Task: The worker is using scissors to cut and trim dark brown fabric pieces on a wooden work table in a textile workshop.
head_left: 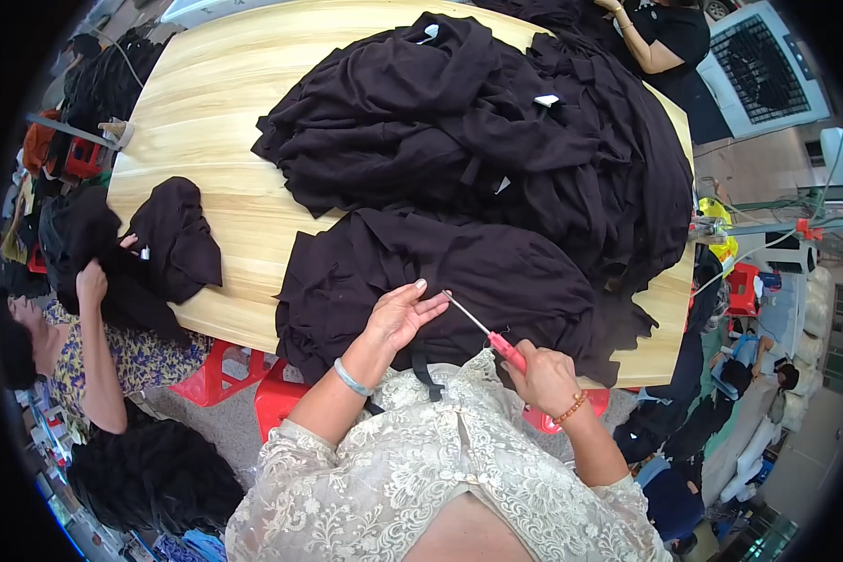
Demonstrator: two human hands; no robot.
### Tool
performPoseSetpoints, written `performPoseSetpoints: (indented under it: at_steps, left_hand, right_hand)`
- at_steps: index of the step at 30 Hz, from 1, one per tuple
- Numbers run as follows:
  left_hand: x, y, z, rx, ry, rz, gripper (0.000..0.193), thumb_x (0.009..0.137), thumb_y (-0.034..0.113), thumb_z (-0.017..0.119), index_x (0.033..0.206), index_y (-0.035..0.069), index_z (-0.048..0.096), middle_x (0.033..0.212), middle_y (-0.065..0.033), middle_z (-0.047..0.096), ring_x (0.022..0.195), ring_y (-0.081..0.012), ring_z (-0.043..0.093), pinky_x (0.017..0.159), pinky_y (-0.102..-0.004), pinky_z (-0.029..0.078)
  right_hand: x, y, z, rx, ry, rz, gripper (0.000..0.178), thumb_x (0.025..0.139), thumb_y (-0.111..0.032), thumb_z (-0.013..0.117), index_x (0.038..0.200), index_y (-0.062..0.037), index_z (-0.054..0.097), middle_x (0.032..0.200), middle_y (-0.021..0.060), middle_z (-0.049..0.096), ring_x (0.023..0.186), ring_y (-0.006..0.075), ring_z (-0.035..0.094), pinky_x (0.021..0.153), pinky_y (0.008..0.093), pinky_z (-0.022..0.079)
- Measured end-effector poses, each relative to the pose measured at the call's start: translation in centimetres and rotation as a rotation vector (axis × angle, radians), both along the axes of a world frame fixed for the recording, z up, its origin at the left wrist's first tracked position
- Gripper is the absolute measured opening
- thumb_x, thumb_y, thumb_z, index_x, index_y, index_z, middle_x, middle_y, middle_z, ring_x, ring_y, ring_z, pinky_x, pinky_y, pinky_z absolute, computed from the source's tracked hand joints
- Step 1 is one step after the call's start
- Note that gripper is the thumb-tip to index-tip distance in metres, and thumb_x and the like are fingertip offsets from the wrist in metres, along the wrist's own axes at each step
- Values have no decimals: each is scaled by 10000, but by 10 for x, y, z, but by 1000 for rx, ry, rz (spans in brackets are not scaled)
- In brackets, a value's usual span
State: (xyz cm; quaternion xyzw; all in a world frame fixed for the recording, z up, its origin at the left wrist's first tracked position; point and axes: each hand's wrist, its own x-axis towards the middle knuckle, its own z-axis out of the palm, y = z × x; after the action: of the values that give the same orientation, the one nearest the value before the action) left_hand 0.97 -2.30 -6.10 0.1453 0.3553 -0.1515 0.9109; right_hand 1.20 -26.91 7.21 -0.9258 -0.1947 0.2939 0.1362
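My right hand (545, 379) is closed around the red handle of a screwdriver (506, 349), its thin metal shaft angled up and to the left. The shaft's tip ends beside the fingertips of my left hand (403, 314); whether they touch, I cannot tell. That left hand is palm up, thumb and fingers apart. Just beyond both hands lies a dark garment pile (421, 262) on the near edge of the table.
A larger heap of dark garments (459, 112) covers much of the wooden table (197, 103). At left, a person in a floral top handles dark cloth (173, 234); another stands at the far right. Red stools (220, 375) sit under the near edge.
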Motion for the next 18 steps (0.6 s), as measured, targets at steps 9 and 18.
performPoseSetpoints:
  at_steps: [9,18]
  left_hand:
    - [-5,4,-6,-43,6,8,84,919,58,590,873,-10,605,937,-142,638,1011,-417,633,917,-530,513]
    - [0,6,0,-21,-5,-51,100,919,75,596,887,-19,608,952,-166,635,1012,-414,632,909,-529,519]
  right_hand:
    - [8,8,6,6,63,122,244,862,-275,614,866,-37,558,667,208,628,678,380,650,628,463,518]
    - [16,10,8,4,66,20,284,855,-314,629,923,-43,580,680,204,623,697,391,635,663,475,498]
